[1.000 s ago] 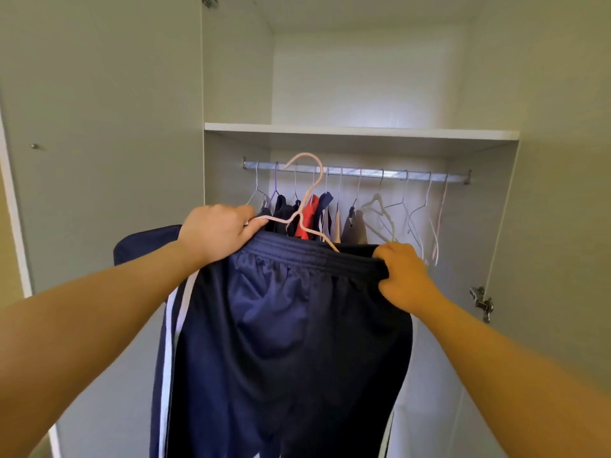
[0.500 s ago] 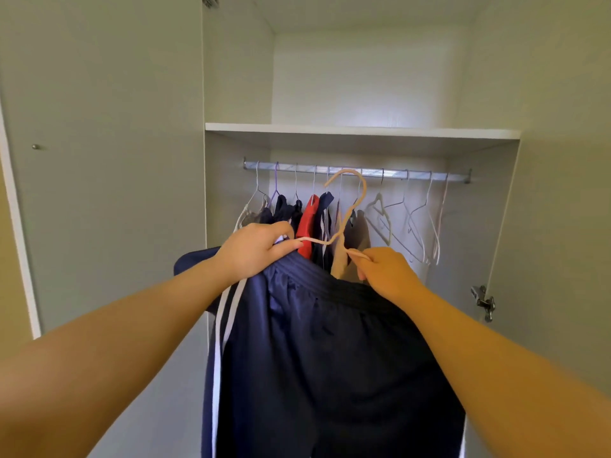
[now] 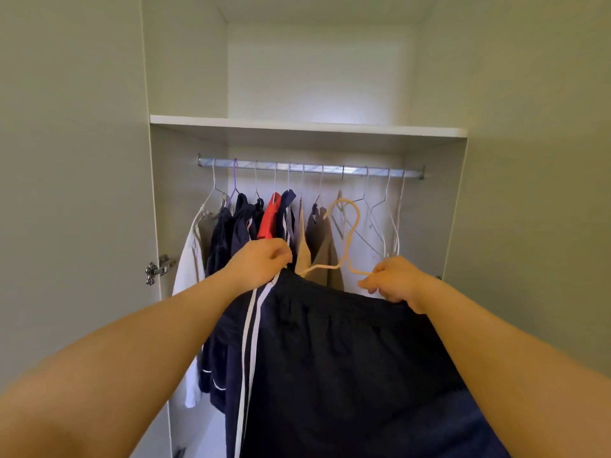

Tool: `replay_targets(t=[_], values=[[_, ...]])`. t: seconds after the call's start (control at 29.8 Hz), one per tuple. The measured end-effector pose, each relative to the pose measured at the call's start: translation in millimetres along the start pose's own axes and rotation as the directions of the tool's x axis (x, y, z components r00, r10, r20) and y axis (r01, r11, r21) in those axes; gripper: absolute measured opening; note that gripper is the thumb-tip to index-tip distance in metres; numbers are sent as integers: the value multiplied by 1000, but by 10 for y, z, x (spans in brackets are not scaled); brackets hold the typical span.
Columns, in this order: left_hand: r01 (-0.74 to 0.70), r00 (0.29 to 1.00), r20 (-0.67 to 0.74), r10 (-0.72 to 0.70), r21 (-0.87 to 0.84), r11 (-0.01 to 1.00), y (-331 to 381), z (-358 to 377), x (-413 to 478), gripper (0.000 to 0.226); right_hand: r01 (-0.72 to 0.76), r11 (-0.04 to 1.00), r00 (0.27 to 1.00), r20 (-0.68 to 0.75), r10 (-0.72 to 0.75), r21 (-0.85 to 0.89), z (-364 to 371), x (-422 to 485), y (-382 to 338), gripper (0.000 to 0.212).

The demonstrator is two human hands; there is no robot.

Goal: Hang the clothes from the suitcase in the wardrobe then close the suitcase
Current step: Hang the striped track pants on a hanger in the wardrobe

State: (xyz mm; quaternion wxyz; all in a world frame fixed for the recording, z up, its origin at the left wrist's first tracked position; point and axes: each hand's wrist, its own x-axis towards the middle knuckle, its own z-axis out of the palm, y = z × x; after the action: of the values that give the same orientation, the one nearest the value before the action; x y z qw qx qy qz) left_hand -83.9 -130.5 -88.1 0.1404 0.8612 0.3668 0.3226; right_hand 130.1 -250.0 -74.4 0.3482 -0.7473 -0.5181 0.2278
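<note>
**Dark navy garment (image 3: 330, 358) on pale peach plastic hanger (image 3: 346, 257), held just under the silver metal rail (image 3: 310, 169)**

The person faces the open pale grey wardrobe (image 3: 429, 209) with both bare arms stretched forward. The left hand (image 3: 261, 262) has its fingers curled tight round the left end of the elastic waistband, where two white stripes run down the garment's side. The right hand (image 3: 396, 282) pinches the right arm of the hanger, at the waistband's right end. The soft fabric drops from between the two hands and fills the lower middle of the view. The hanger's hook points up with a slight tilt. It is below the rail and not on it, in front of the rail's right half. How the hanger's left arm sits in the waistband cannot be told.

Along the rail's left half, packed close together, hang a long white garment (image 3: 186, 279), several dark blue clothes (image 3: 224, 239), a red garment (image 3: 269, 216) and a beige one (image 3: 317, 249). Bare thin wire hangers (image 3: 397, 219) hang toward the rail's right end. A white shelf board (image 3: 307, 126) lies above the rail. A metal hinge (image 3: 157, 268) sits at the wardrobe's left edge.
</note>
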Motion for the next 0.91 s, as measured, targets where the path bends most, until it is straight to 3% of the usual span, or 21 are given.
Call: replay_targets(t=[0.3, 0.6, 0.91], values=[[-8, 996, 86, 12, -40, 999, 199, 365, 503, 18, -271, 932, 960, -4, 280, 242, -305, 206, 315, 33], [-11, 995, 101, 14, -35, 999, 212, 666, 1099, 23, -210, 742, 955, -30, 296, 636, -268, 770, 331, 31], [-8, 1000, 29, 8, 10, 1000, -59, 828, 1997, 22, -161, 776, 965, -68, 253, 610, -255, 1713, 154, 14]])
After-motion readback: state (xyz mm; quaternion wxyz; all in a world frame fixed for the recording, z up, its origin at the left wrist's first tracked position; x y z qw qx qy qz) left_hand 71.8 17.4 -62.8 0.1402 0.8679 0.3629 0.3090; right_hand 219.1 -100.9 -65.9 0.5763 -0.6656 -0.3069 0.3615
